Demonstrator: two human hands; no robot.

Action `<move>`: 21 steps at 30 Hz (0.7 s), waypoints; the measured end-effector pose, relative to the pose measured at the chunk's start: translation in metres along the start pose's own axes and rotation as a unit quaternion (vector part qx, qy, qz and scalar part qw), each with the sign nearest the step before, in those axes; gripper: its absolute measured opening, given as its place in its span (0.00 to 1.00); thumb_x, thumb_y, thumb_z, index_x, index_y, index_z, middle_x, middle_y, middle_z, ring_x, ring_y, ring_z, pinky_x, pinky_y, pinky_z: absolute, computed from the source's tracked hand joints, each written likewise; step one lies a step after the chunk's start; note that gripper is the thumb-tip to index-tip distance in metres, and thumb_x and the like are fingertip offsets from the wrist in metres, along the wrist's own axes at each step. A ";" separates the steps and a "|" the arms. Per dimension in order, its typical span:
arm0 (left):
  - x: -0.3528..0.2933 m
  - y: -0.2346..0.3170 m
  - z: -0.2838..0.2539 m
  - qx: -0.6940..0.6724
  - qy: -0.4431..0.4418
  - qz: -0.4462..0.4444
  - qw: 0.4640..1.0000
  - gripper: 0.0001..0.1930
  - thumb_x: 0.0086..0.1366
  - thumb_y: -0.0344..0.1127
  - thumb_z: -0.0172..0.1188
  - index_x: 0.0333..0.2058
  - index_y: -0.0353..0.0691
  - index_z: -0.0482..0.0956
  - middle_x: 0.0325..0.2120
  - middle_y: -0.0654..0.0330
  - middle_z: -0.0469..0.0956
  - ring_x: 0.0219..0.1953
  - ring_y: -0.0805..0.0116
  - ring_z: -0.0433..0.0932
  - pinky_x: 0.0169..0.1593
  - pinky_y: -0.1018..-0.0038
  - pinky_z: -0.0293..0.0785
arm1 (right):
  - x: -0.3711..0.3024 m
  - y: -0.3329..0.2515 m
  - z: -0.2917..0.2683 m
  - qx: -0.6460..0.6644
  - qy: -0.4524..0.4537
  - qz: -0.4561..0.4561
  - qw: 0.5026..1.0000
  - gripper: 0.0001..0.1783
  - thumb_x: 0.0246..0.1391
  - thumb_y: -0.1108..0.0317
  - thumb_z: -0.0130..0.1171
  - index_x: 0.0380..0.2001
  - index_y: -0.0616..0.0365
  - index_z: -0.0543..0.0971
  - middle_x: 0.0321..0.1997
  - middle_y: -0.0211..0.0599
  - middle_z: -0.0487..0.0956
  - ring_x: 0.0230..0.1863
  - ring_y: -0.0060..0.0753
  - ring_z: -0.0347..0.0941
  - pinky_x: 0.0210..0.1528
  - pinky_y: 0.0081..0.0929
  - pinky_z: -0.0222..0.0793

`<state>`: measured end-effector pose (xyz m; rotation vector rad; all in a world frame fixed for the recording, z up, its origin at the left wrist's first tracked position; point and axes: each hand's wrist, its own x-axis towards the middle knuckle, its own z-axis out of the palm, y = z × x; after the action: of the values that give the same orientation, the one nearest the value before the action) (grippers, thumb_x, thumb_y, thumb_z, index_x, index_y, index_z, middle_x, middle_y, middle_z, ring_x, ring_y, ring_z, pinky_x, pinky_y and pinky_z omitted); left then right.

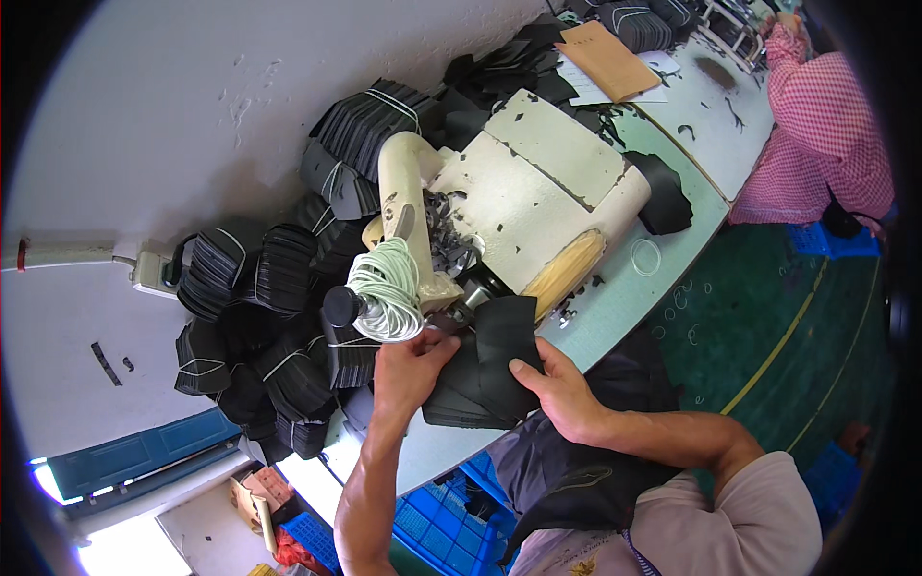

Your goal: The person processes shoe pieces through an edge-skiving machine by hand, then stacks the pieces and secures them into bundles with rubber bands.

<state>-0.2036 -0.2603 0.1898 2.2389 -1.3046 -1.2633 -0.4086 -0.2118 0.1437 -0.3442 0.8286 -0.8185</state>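
My right hand (565,392) pinches the right edge of a flat black sheet piece (507,336), thumb on top; it looks like leather or a similar material. My left hand (413,370) is closed at the left side of the same piece, close to the working end of a cream bench machine (519,182); its fingertips are partly hidden. Under the held piece, more black pieces (466,411) lie fanned on the table edge. A bundle of white rubber bands (386,290) hangs on the machine arm just above my left hand.
Bundles of black pieces (293,370) tied with bands pile up left of the machine against the wall. Dark scraps (447,235) gather in the machine. A brown envelope (608,60) lies farther back. Another person in a checked sleeve (831,106) works at far right. Blue crates (447,523) stand below.
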 end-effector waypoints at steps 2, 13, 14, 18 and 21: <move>0.005 0.000 0.004 0.018 0.008 0.006 1.000 0.16 0.57 0.42 0.70 0.36 0.34 0.85 0.26 0.61 0.83 0.30 0.79 0.78 0.37 0.76 0.72 | -0.001 -0.006 -0.002 0.012 -0.004 0.006 1.000 0.19 0.69 0.68 0.52 0.59 0.64 0.68 0.53 0.34 0.76 0.52 0.21 0.71 0.57 0.23 0.69; -0.004 -0.015 0.000 -0.113 -0.040 -0.035 0.992 0.16 0.63 0.33 0.66 0.47 0.31 0.82 0.33 0.62 0.83 0.35 0.79 0.77 0.42 0.82 0.72 | -0.001 0.000 -0.005 0.023 -0.016 -0.021 0.999 0.19 0.69 0.69 0.52 0.59 0.63 0.67 0.55 0.36 0.75 0.53 0.23 0.71 0.59 0.26 0.69; -0.007 -0.015 0.002 -0.169 -0.059 0.001 0.984 0.15 0.63 0.33 0.66 0.46 0.31 0.83 0.32 0.63 0.83 0.34 0.78 0.78 0.42 0.81 0.73 | -0.001 -0.003 -0.006 0.030 -0.010 -0.033 0.999 0.20 0.68 0.69 0.52 0.60 0.63 0.67 0.55 0.36 0.75 0.54 0.24 0.71 0.59 0.27 0.69; -0.013 -0.018 0.002 -0.227 -0.043 0.030 0.972 0.14 0.61 0.35 0.67 0.42 0.32 0.85 0.28 0.62 0.84 0.30 0.77 0.78 0.39 0.79 0.74 | -0.009 -0.003 -0.007 0.054 0.003 -0.058 0.997 0.21 0.68 0.70 0.53 0.61 0.62 0.66 0.57 0.36 0.74 0.56 0.24 0.70 0.62 0.27 0.67; -0.010 -0.014 0.000 -0.043 0.003 0.000 0.999 0.14 0.60 0.37 0.69 0.40 0.33 0.86 0.26 0.59 0.85 0.30 0.77 0.79 0.39 0.77 0.74 | -0.010 0.008 -0.005 0.042 0.013 -0.057 0.997 0.21 0.68 0.70 0.52 0.61 0.62 0.66 0.58 0.36 0.73 0.58 0.24 0.69 0.62 0.27 0.66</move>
<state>-0.1980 -0.2446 0.1874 2.1816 -1.2241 -1.2874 -0.4125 -0.1994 0.1410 -0.3084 0.8021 -0.9624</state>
